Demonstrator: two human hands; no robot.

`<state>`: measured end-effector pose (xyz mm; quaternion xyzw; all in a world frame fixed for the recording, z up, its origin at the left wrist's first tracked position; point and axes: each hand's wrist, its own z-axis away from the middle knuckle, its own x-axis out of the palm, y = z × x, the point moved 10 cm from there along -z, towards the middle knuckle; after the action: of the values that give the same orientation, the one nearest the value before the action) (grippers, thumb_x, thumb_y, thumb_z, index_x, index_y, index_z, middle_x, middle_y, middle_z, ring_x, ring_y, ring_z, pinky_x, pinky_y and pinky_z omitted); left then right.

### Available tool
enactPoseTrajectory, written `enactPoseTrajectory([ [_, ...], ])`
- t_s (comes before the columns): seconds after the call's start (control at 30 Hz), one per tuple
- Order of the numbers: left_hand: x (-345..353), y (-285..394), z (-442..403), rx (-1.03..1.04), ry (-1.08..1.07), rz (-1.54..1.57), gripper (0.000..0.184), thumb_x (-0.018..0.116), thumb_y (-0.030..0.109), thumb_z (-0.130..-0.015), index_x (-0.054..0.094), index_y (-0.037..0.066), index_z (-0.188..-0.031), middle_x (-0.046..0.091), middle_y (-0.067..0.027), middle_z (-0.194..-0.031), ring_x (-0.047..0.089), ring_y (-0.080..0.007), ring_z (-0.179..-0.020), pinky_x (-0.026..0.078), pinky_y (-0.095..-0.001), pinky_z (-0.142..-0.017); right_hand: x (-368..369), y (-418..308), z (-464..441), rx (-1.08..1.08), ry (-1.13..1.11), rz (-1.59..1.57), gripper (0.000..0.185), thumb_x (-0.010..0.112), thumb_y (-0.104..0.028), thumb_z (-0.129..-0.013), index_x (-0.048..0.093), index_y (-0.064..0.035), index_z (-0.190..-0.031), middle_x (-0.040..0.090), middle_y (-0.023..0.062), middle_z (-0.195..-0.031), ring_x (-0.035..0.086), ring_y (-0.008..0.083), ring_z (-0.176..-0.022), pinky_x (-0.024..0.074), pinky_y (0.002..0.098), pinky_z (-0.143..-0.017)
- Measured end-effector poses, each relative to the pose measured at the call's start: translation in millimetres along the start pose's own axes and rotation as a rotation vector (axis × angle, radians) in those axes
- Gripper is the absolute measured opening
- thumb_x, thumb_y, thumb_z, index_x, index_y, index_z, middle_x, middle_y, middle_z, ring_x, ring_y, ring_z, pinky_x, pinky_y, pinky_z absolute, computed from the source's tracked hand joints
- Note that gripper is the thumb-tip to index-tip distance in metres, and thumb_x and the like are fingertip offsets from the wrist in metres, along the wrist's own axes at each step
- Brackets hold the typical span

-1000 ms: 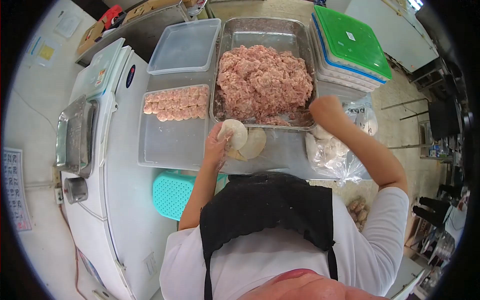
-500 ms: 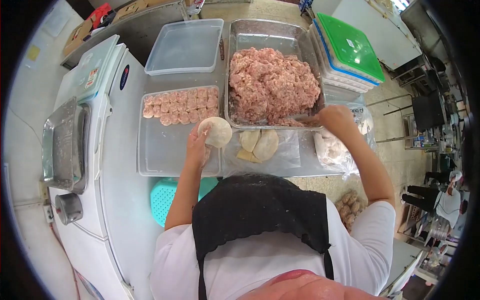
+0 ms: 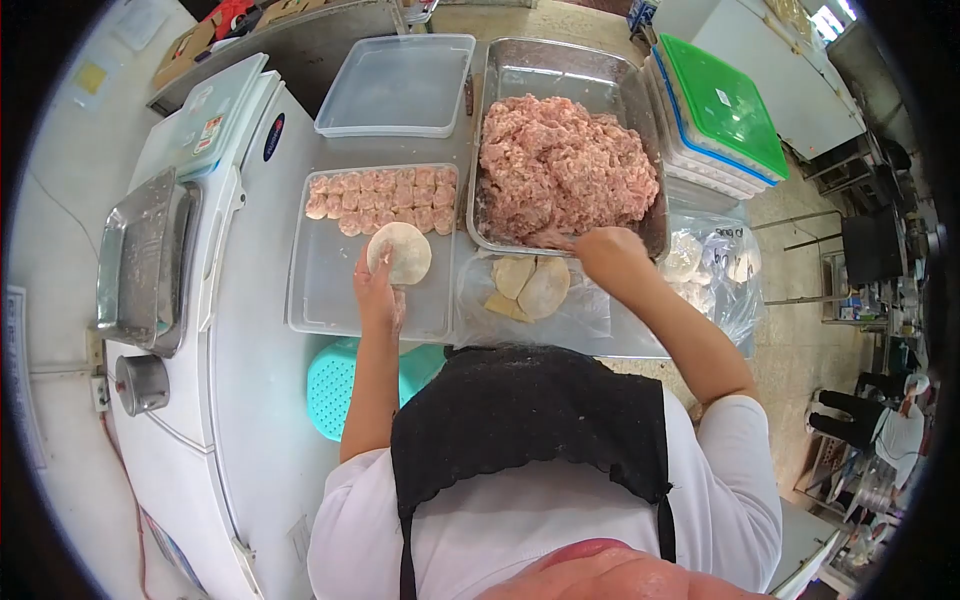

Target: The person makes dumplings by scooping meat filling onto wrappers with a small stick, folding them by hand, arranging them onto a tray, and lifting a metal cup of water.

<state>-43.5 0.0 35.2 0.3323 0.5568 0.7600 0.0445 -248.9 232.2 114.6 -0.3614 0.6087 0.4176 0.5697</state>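
My left hand (image 3: 377, 290) holds a round, pale dough wrapper (image 3: 401, 254) over the shallow clear tray (image 3: 330, 300). Rows of small meat-filled dumplings (image 3: 380, 197) fill the back of that tray. At the front edge of the deep metal pan (image 3: 560, 66), my right hand (image 3: 608, 255) is closed around what seems to be a thin tool, its tip in the ground meat (image 3: 565, 165). Several more wrappers (image 3: 545, 287) lie on a plastic sheet between my hands.
An empty-looking clear container (image 3: 395, 85) stands behind the tray. Stacked boxes with a green lid (image 3: 720, 100) are right of the pan, a plastic bag (image 3: 715, 270) before them. A white freezer (image 3: 255, 300) stands left; another person (image 3: 895, 430) is far right.
My left hand has carried the wrapper left, from beside the pan to over the tray. My right hand has moved left along the pan's front edge. The camera view has shifted somewhat.
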Motion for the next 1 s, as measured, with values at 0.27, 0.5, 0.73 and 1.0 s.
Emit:
enactPoseTrajectory([
  [0.27,23,-21,6,-0.020,0.070,0.108,0.033,0.051,0.009,-0.094,0.051,-0.002,-0.125,0.060,-0.0128,-0.116,0.060,-0.0227,-0.106,0.049,-0.0360,-0.091,44,-13,-35,-0.038,0.008,-0.346,0.023,0.056,-0.019,-0.083,0.066,-0.0020,-0.071,0.067,0.0171,-0.075,0.067,0.0343,-0.074,0.0531,0.0417,-0.063],
  [0.5,122,-51,-12,-0.166,-0.087,0.313,0.035,0.041,0.015,-0.098,0.044,-0.003,-0.128,0.054,-0.0179,-0.124,0.054,-0.0287,-0.117,0.043,-0.0419,-0.102,11,66,-3,0.272,0.149,-1.155,0.037,0.054,-0.034,-0.094,0.069,-0.0003,-0.096,0.064,0.0156,-0.070,0.061,0.0241,-0.065,0.0471,0.0380,-0.064],
  [0.73,278,-51,0,-0.334,-0.419,0.674,0.054,0.033,0.042,-0.100,0.044,-0.003,-0.129,0.052,-0.0186,-0.129,0.049,-0.0315,-0.122,0.036,-0.0472,-0.106,16,78,17,0.382,0.249,-1.165,0.035,0.055,-0.028,-0.095,0.063,-0.0014,-0.115,0.067,0.0180,-0.085,0.065,0.0277,-0.077,0.0486,0.0382,-0.070],
  [1.0,266,-64,-12,-0.247,-0.360,0.486,0.069,0.029,0.052,-0.099,0.043,-0.007,-0.130,0.052,-0.0200,-0.128,0.049,-0.0320,-0.121,0.039,-0.0466,-0.103,-47,103,53,0.207,0.318,-0.535,0.028,0.057,-0.021,-0.089,0.062,-0.0080,-0.113,0.066,0.0176,-0.091,0.064,0.0361,-0.083,0.0511,0.0456,-0.071],
])
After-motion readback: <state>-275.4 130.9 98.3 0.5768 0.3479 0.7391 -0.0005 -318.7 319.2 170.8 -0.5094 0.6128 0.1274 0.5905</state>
